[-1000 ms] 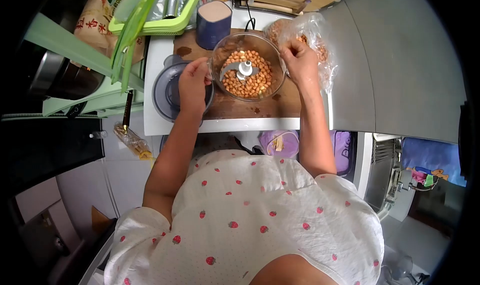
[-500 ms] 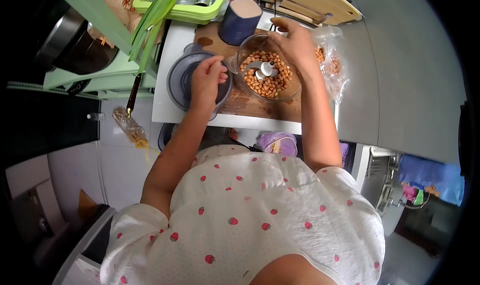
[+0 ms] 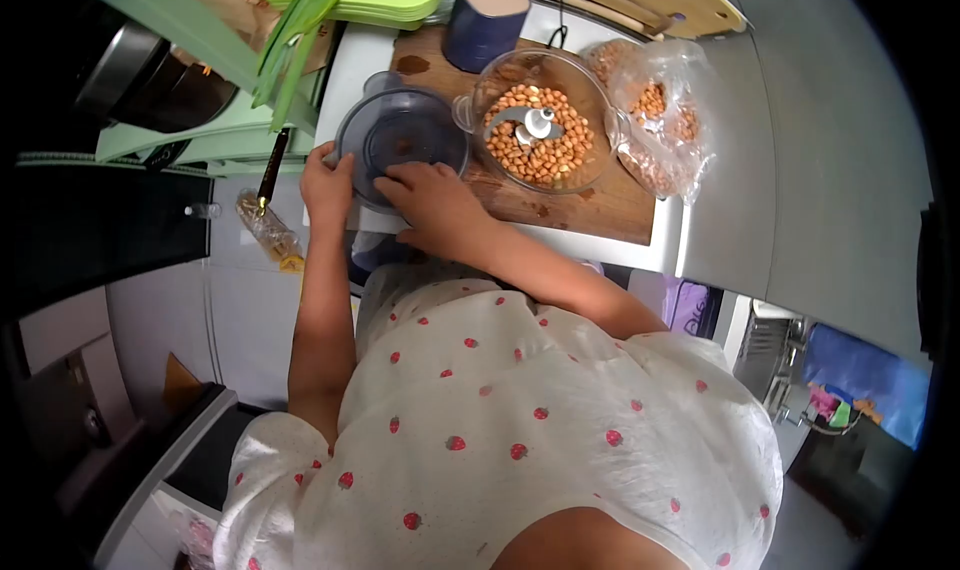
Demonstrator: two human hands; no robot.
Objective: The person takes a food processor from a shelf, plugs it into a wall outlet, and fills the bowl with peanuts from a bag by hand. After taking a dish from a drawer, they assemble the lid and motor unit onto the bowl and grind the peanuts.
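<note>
A dark translucent grey bowl [image 3: 400,120] with side handles stands at the left of the board, a small reddish patch showing at its bottom. My left hand [image 3: 327,185] is closed on its left rim. Over the near rim reaches my right hand [image 3: 435,208], its fingers bent a little and apart inside the bowl; I see nothing held in them. To the right is a clear food processor bowl [image 3: 608,130] with a side handle. Reddish-brown peanuts [image 3: 560,155] lie in it around a blade with a white hub [image 3: 538,123].
Clear plastic bags of peanuts [image 3: 665,120] lie right of the wooden board [image 3: 590,220]. Behind stands a dark blue processor base [image 3: 487,25] with a black cord. A green basket [image 3: 400,8] and long green leaves [image 3: 300,40] are at the back left.
My left hand has moved from above the grey bowl to its left rim. My right hand has left the processor bowl's far right side and crossed to the grey bowl.
</note>
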